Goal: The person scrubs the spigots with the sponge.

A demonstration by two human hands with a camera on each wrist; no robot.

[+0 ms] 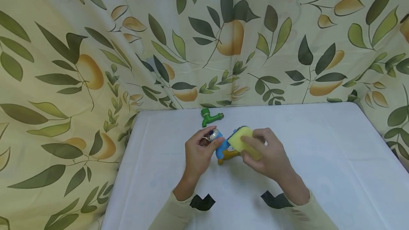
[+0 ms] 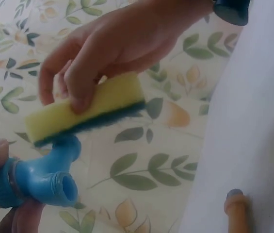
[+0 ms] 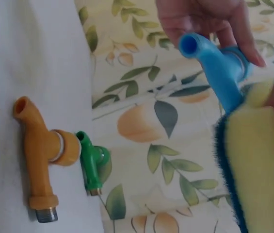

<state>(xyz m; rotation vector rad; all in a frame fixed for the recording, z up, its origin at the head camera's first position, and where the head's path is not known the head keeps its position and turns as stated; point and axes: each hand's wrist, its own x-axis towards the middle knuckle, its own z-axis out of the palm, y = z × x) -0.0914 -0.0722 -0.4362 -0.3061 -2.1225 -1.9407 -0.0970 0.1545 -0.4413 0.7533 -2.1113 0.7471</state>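
Note:
My left hand (image 1: 198, 152) grips a blue plastic tap (image 2: 42, 177) by its ribbed knob end, the fingers and thumb around it. In my right hand (image 1: 270, 153) is a yellow sponge (image 1: 243, 140) with a dark green scouring side, pinched between thumb and fingers. The scouring side (image 2: 93, 125) meets the tap's pipe end in the left wrist view. Below the held tap lies an orange tap (image 3: 40, 155) on the white table. Farther back, near the table's far edge, sits a green tap (image 1: 211, 117).
The white-covered table (image 1: 319, 152) spreads out on both sides of the hands. Behind it hangs a curtain (image 1: 271, 63) printed with leaves and fruit. Black bands (image 1: 202, 202) show at both sleeve cuffs.

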